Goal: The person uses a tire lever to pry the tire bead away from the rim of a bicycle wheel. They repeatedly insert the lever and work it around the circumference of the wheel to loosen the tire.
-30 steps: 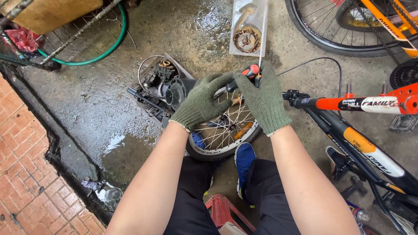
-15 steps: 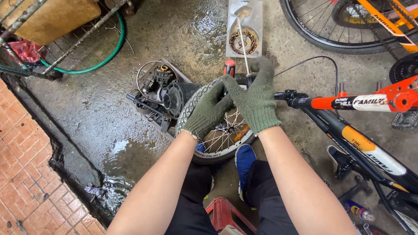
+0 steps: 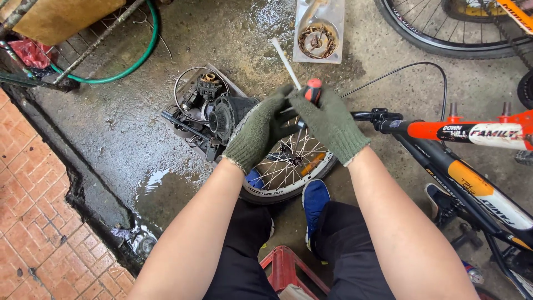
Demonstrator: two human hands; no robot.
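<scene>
Gloved hands at work over a small bicycle wheel on a wet concrete floor.

Orange and black bicycle frame [image 3: 472, 166] lies to the right; a larger bicycle wheel [image 3: 444, 33] top right. Small spoked wheel [image 3: 288, 161] stands between the knees, just above blue shoes [image 3: 315, 197]. Pile of dark machine parts [image 3: 208, 105] touches its left side. Green hose [image 3: 111, 69] upper left, tray of rusty parts [image 3: 317, 33] top centre. Left hand [image 3: 261, 130], green glove, curled over the tyre, fingers closed on a white strip [image 3: 286, 58] that sticks up. Right hand [image 3: 330, 125] wrapped around a red-handled screwdriver [image 3: 312, 89], pointing down into the rim.
</scene>
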